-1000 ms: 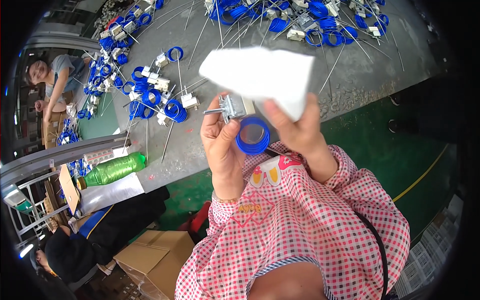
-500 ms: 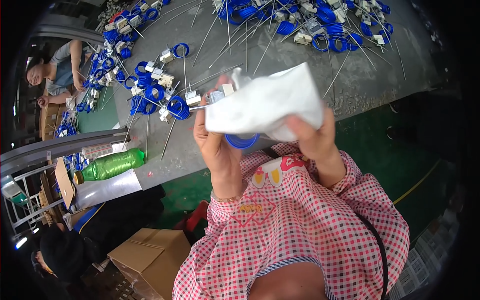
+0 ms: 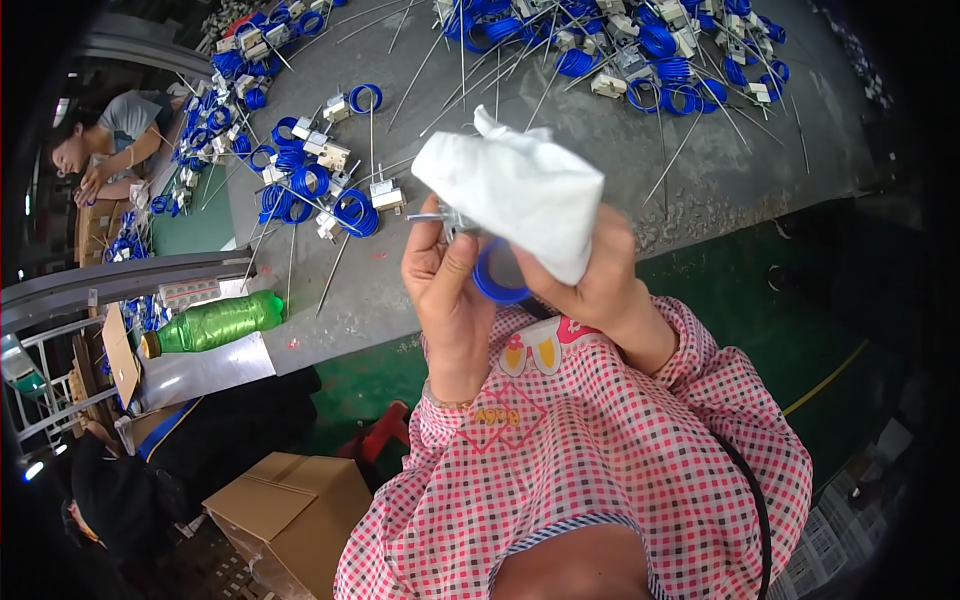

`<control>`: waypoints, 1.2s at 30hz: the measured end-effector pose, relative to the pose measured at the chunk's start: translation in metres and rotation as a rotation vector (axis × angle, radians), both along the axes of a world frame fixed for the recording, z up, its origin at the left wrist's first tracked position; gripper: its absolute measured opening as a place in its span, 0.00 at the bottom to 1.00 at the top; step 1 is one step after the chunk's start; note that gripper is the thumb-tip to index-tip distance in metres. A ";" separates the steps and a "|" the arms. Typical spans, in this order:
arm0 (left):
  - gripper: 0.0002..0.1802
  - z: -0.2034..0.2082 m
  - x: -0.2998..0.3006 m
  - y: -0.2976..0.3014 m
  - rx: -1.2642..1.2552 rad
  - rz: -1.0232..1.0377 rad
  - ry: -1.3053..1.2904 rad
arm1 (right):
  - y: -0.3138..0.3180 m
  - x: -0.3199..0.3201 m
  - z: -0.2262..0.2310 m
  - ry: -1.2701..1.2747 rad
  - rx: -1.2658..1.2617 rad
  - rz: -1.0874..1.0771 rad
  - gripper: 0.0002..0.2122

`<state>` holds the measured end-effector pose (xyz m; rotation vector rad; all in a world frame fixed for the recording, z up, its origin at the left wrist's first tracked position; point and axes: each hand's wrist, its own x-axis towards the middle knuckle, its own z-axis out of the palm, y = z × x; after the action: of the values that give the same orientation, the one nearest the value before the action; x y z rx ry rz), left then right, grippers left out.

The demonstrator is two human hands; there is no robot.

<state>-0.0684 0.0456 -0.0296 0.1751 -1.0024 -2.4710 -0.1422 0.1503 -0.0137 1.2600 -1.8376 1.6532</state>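
Here the left hand is closed around a part with a blue coil, thumb pressed on the coil's rim and a thin metal rod of the part sticking out past the fingers to the left. The right hand grips a white cloth, bunched and pressed down onto the top of the part, so the two hands meet over it in front of the chest. The cloth hides most of the part's metal body.

Beyond the hands lies a grey table strewn with more blue coils with small white blocks and long thin rods, well apart from the hands, in heaps far left and far ahead. Left of the left hand, at the table's near edge, a green bottle lies on its side. Below it, near the left elbow, stands a cardboard box. Far left, another person bends over the table.
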 end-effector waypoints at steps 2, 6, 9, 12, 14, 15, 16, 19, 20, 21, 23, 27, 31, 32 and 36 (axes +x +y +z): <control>0.24 -0.004 -0.003 0.000 0.022 0.108 -0.040 | 0.001 0.003 0.000 0.043 0.005 0.007 0.09; 0.23 0.003 -0.005 0.002 -0.046 0.088 -0.044 | 0.013 0.008 0.001 -0.343 -0.182 0.093 0.09; 0.24 0.010 -0.003 0.002 -0.066 0.020 0.058 | 0.020 0.006 0.017 -0.877 -0.515 0.037 0.10; 0.26 0.020 -0.011 0.008 -0.062 0.029 0.073 | 0.017 0.000 0.018 -0.681 -0.440 -0.048 0.09; 0.25 0.019 -0.007 0.011 -0.041 0.064 0.031 | 0.015 -0.001 0.015 -0.534 -0.315 -0.061 0.09; 0.25 0.015 -0.005 0.011 -0.043 0.062 0.039 | 0.013 -0.002 0.013 -0.323 -0.187 -0.068 0.08; 0.25 0.014 -0.004 0.011 -0.045 0.060 0.047 | 0.011 -0.003 0.012 -0.111 -0.057 -0.073 0.08; 0.25 0.014 -0.002 0.010 -0.064 0.072 0.025 | 0.010 -0.002 0.016 -0.002 -0.006 -0.077 0.09; 0.25 0.014 -0.002 0.010 -0.065 0.072 0.025 | 0.010 -0.002 0.018 0.055 0.055 -0.084 0.10; 0.25 0.013 -0.003 0.011 -0.073 0.102 0.011 | 0.009 -0.003 0.014 0.098 0.049 -0.093 0.11; 0.25 0.011 -0.004 0.010 -0.080 0.134 -0.003 | 0.010 -0.001 0.012 0.087 0.066 -0.081 0.11; 0.24 0.006 -0.007 0.004 -0.130 0.196 -0.008 | 0.018 0.004 0.010 0.085 0.098 -0.010 0.10; 0.24 0.004 -0.003 -0.001 -0.117 0.091 0.014 | 0.025 0.012 0.015 -0.580 -0.333 0.030 0.08; 0.24 0.008 -0.005 0.001 -0.116 0.090 0.014 | 0.026 0.009 0.015 -0.745 -0.411 -0.013 0.08; 0.24 0.014 -0.007 0.007 -0.078 0.078 0.034 | 0.023 0.000 0.021 -0.611 -0.171 -0.076 0.11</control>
<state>-0.0754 0.0522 -0.0152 0.1430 -1.0558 -2.3527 -0.1424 0.1730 0.0074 0.6388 -1.9661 2.2655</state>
